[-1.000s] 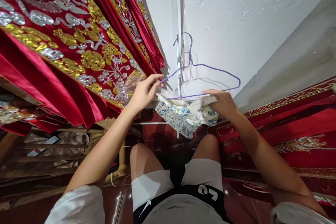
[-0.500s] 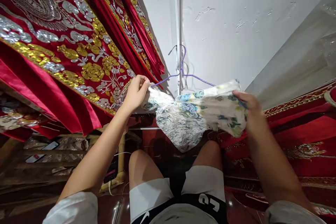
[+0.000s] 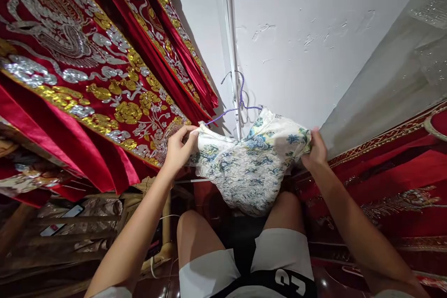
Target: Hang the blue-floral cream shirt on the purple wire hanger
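Note:
A white blouse (image 3: 247,163) with blue and yellow floral print hangs on a purple wire hanger (image 3: 240,95) in front of me. The hanger's hook is up near the white pole, and its arms run into the blouse's shoulders. My left hand (image 3: 179,148) pinches the blouse at its left shoulder. On the other side, my right hand (image 3: 316,149) grips the edge of the right sleeve, stretching it outward. The lower part of the blouse hangs gathered above my knees.
Red garments (image 3: 115,79) with gold and silver embroidery hang at the left. More red embroidered cloth (image 3: 391,181) lies at the right, under clear plastic-like sheeting (image 3: 391,79). A phone (image 3: 63,221) rests on a wooden slatted surface at lower left. A white wall (image 3: 286,23) stands ahead.
The right shoulder of the blouse now sits over the hanger's right arm. My right hand has shifted slightly left, and the blouse has spread and dropped lower. My left hand keeps its pinch.

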Demonstrator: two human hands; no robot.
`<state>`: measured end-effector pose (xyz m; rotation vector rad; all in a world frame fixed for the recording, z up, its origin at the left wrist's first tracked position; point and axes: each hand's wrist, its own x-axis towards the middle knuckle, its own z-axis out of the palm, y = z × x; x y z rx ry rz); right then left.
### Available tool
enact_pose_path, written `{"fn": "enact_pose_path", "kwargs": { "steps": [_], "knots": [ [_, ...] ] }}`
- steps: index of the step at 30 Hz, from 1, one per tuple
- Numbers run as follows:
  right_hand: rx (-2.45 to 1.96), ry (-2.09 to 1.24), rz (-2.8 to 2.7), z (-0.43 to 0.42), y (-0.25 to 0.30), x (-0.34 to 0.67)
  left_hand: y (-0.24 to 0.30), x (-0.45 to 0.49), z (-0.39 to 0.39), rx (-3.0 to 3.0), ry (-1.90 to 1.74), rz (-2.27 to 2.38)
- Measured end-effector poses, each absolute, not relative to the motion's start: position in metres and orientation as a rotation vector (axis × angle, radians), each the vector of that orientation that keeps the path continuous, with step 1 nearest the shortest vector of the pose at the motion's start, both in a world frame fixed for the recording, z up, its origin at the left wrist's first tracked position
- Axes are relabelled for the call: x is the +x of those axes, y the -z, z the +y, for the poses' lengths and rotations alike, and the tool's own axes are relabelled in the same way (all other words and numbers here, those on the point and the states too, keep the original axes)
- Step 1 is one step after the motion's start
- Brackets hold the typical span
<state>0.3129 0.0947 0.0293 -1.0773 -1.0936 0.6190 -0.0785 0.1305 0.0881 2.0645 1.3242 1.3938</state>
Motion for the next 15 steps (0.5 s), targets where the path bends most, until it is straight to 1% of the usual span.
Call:
{"fn": "enact_pose_path", "kwargs": {
  "steps": [3, 7, 9, 11, 12, 15],
  "knots": [
    [-1.039, -0.636, -0.882, 0.086, -0.052, 0.308, -0.114, -0.060, 0.137, 2.339, -1.391, 1.314],
    [-0.943, -0.482, -0.620, 0.079, -0.080, 0.300, -0.157, -0.021, 0.152, 2.598, -1.350, 1.294],
    [-0.903, -0.408, -0.519, 0.063, -0.081, 0.294, -0.162, -0.007, 0.160, 2.655, -1.409, 1.262],
    [-0.900, -0.391, -0.593, 0.032, -0.073, 0.282, -0.150, 0.000, 0.167, 2.669, -1.514, 1.214],
    [-0.903, -0.459, -0.772, 0.012, -0.067, 0.273, -0.138, 0.001, 0.170, 2.646, -1.594, 1.180],
    [-0.882, -0.646, -1.113, -0.044, -0.051, 0.240, -0.090, 0.002, 0.179, 2.284, -1.904, 1.125]
  ]
}}
